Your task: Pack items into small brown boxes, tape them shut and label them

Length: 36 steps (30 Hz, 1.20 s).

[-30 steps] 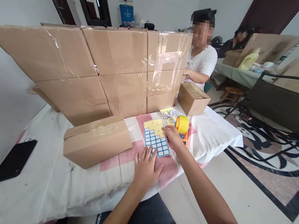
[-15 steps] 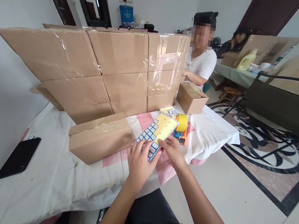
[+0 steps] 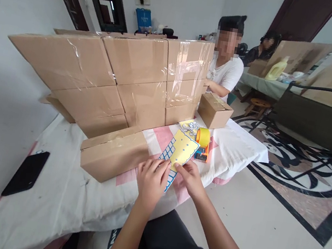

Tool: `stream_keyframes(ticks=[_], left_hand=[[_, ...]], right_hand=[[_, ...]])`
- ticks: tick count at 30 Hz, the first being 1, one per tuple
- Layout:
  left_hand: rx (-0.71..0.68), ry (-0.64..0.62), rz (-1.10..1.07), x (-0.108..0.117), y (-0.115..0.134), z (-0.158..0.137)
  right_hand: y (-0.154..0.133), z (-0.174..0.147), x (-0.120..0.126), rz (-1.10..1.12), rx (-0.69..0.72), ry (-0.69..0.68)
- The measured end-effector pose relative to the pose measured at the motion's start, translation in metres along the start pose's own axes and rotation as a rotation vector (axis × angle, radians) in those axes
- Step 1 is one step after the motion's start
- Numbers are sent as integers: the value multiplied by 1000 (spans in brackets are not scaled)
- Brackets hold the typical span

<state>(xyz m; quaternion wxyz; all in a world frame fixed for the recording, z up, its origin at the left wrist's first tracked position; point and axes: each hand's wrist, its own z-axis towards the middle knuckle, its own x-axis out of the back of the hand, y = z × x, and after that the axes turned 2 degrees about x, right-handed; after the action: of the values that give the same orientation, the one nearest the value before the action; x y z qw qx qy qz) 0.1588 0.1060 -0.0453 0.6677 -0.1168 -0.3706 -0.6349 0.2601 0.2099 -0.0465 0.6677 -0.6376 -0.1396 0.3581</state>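
Note:
A yellow sticker sheet [image 3: 184, 146] with rows of pale, blue-edged labels is held tilted over the near edge of the table. My right hand [image 3: 192, 180] grips its right side, thumb on top and fingers behind. At the sheet's lower left, my left hand [image 3: 152, 177] is closed, its thumb and fingers pinched together against the labels; whether one label is lifted between them I cannot see. Beyond the sheet lies a second yellow sheet [image 3: 186, 124] with loose pale pieces on it. Right beside it stands an orange tape dispenser [image 3: 206, 153] with a yellow tape roll [image 3: 203, 137].
A wall of stacked, taped cardboard boxes [image 3: 143, 82] fills the table's far side. One carton [image 3: 113, 154] lies left of my hands, another [image 3: 214, 111] at the far right. A black phone or tablet [image 3: 26, 173] rests on the white cloth [image 3: 62, 192]. A co-worker [image 3: 225, 73] sits opposite.
My left hand's fingers have drawn together from a spread position on the sheet. The sheet has turned and tipped slightly, and the view has shifted a little.

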Motion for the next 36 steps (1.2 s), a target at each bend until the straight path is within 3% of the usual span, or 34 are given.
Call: stream_keyframes(ticks=[4, 7, 11, 14, 16, 19, 21, 23, 25, 29, 33, 36], left_hand=[[11, 51, -5, -2, -5, 0], [125, 113, -160, -3, -12, -4], [398, 187, -475, -3, -24, -19], [586, 163, -676, -1, -27, -30], [658, 154, -739, 2, -26, -33], [697, 171, -752, 7, -27, -33], [718, 180, -764, 9, -29, -32], [732, 180, -772, 9, -31, -33], [738, 174, -769, 8, -33, -36], [733, 195, -682, 11, -40, -41], [704, 392, -471, 33, -57, -28], [638, 446, -409, 51, -65, -9]], right_hand=[[6, -2, 2, -26, -15, 7], [15, 6, 9, -52, -25, 47], [23, 54, 24, -328, -92, 133], [21, 101, 28, -556, -171, 218], [16, 117, 24, -609, -152, 296], [11, 97, 5, -708, 79, 292], [11, 63, -11, -661, 284, 66], [15, 26, -28, -477, 364, -212], [20, -1, -42, -306, 383, -290], [27, -10, -50, -232, 404, -154], [28, 6, -37, -286, 362, 0], [33, 13, -31, -197, 268, 18]])
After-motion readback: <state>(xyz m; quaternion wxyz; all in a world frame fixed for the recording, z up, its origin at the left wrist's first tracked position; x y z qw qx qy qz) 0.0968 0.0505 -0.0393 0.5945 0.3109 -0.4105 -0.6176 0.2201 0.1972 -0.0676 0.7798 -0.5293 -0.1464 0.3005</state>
